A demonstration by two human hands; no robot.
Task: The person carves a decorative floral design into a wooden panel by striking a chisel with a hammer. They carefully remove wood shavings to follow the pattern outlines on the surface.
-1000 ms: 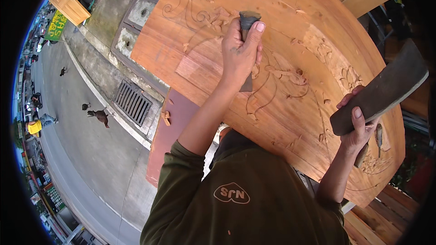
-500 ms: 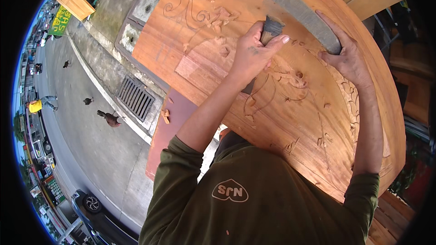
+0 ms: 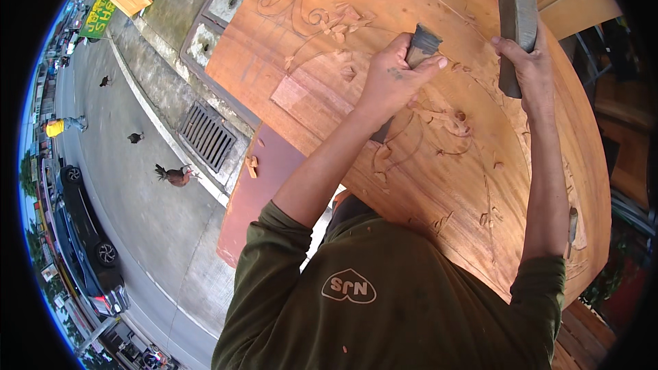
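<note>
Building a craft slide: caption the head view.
Left hand grips a chisel, right hand a grey block, over a carved panel.

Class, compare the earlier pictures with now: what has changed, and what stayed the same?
The right hand has carried the dark block from the lower right up beside the chisel, then back rightward, now nearly upright in view. A dark car has come fully into view. Nothing was released: the left hand still holds the chisel over the carved panel.

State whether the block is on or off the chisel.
Off: bare board shows between the block and the chisel's handle.
</note>
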